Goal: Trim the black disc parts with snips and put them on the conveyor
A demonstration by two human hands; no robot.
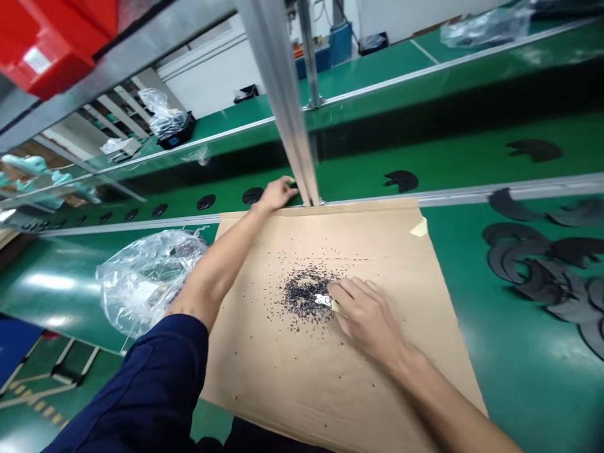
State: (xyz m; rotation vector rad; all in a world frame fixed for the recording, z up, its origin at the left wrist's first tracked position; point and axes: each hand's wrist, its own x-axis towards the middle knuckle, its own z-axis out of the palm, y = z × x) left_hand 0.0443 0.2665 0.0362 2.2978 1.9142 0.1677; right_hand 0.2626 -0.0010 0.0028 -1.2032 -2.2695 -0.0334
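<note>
My left hand reaches out to the green conveyor belt beside the aluminium post. Its fingers are closed around the edge of a black flat piece, mostly hidden by the fingers and the post. My right hand is closed over the brown paper sheet, gripping a small tool with a shiny metal tip and a pale yellowish part by the fingers; its exact kind is unclear. Beneath the tip lies a scattered heap of tiny black scraps.
Curved black flat pieces overlap at the right; others lie spaced along the belt. The aluminium post rises at the paper's far edge. A clear plastic bag sits left. Red bins hang overhead at upper left.
</note>
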